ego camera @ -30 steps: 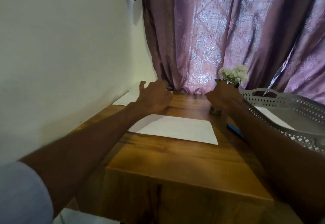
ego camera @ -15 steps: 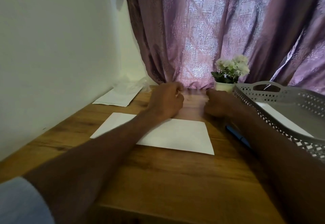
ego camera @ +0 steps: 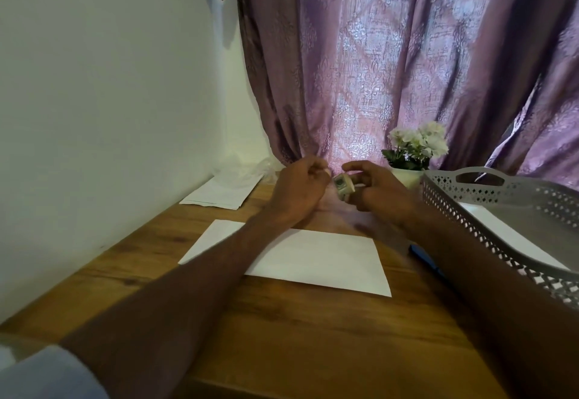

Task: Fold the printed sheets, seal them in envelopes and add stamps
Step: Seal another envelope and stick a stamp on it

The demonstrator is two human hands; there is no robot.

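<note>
A white envelope (ego camera: 313, 257) lies flat on the wooden table (ego camera: 282, 320), partly under my left forearm. Above the table's far part, my right hand (ego camera: 379, 193) grips a small roll of stamps (ego camera: 343, 185) between thumb and fingers. Just left of the roll, my left hand (ego camera: 297, 188) has its fingers curled and its fingertips pinched together; whether they hold the roll's loose end is not visible. A stack of white sheets (ego camera: 219, 193) lies at the far left by the wall.
A grey perforated tray (ego camera: 501, 198) holding white paper stands on the right. A small pot of white flowers (ego camera: 413, 151) sits by the purple curtain (ego camera: 391, 54). A blue pen (ego camera: 423, 257) lies beside my right forearm. A white wall closes the left side.
Both hands have lifted from the far table and come together. The stamp roll now shows in my right hand. The camera has tilted, bringing the envelope nearer the middle.
</note>
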